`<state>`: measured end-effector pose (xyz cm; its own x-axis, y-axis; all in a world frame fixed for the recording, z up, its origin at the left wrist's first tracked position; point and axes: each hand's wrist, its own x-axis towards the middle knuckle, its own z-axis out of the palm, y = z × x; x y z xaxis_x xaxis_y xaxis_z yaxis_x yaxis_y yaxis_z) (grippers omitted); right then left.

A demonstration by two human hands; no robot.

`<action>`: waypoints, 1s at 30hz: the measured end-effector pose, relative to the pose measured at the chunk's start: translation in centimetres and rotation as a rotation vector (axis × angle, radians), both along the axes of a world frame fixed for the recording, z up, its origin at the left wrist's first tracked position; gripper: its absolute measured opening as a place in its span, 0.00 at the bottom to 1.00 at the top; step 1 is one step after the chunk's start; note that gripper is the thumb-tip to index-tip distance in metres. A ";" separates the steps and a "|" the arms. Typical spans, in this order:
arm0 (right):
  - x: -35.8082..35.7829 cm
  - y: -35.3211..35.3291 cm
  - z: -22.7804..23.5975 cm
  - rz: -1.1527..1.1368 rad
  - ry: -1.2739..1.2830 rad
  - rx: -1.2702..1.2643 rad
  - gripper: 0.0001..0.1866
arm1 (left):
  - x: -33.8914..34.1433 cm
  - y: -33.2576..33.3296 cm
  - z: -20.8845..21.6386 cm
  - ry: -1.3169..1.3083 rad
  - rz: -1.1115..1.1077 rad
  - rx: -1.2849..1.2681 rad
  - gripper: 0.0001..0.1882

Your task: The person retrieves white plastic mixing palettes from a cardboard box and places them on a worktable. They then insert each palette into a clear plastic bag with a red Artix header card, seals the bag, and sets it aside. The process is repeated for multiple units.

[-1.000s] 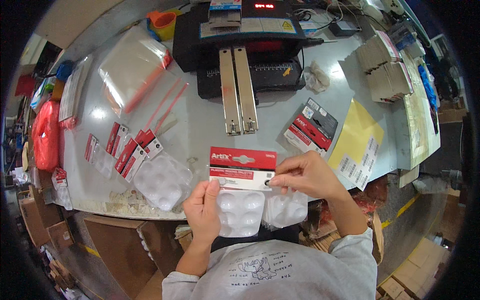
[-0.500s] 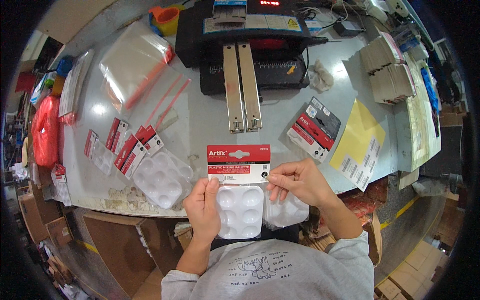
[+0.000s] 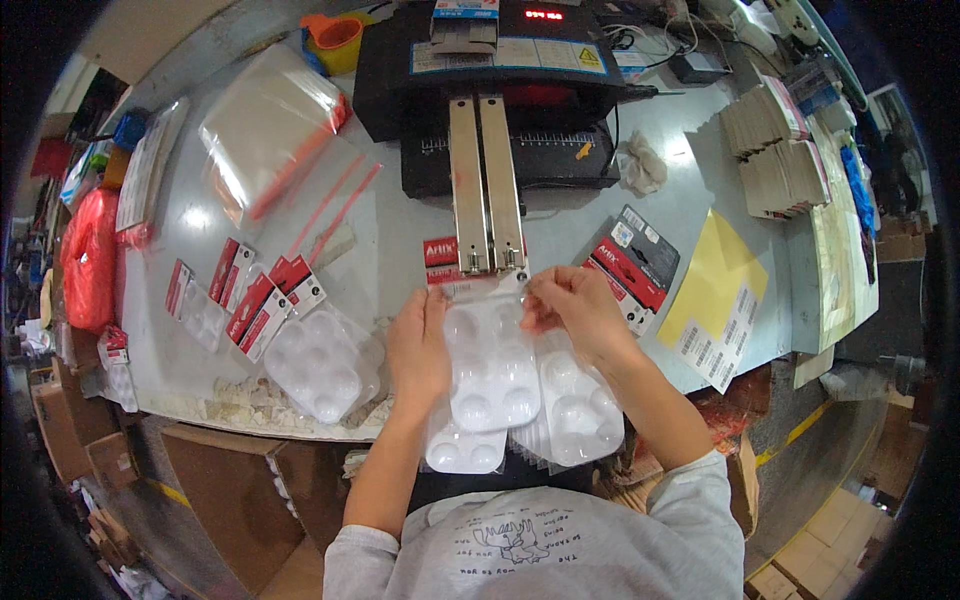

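Observation:
A white plastic paint palette in a clear bag lies between my hands. Its red and white header card reaches under the front ends of two metal rails on a black machine. My left hand is closed on the packaged palette's left upper edge, thumb on top. On the other side, my right hand pinches the right edge by the card. Beneath are another palette and a stack of bagged palettes near the table edge.
Bagged palettes with red cards lie at left, below a pile of clear bags. At right are header cards, a yellow label sheet and stacked cards. An orange cup stands behind.
Both hands have moved forward with the packaged palette. Its header card, fully visible before, is now partly hidden under the metal rails. More of the lower palettes shows.

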<state>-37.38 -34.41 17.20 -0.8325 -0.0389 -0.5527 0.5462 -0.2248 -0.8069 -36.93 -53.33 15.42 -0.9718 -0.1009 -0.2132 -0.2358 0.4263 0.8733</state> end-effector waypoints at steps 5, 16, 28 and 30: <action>-0.7 -0.3 -1.4 -0.035 -0.018 0.030 0.10 | -0.8 0.0 -2.4 0.077 -0.015 0.027 0.18; 1.0 8.8 -0.7 0.175 0.470 1.478 0.43 | -0.9 -7.8 4.8 0.487 0.211 -0.843 0.14; 1.1 10.2 1.1 0.100 0.290 0.966 0.35 | 5.6 4.1 1.2 0.235 -0.177 0.383 0.08; 2.0 9.1 4.6 -0.022 0.370 0.546 0.30 | 5.7 2.2 2.8 -0.100 -0.071 0.648 0.07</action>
<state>-35.42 -25.29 21.78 -0.9686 0.1855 -0.1656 0.2112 0.2622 -0.9416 -31.22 -51.12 18.19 -0.9437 0.1422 -0.2987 -0.3198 -0.1610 0.9337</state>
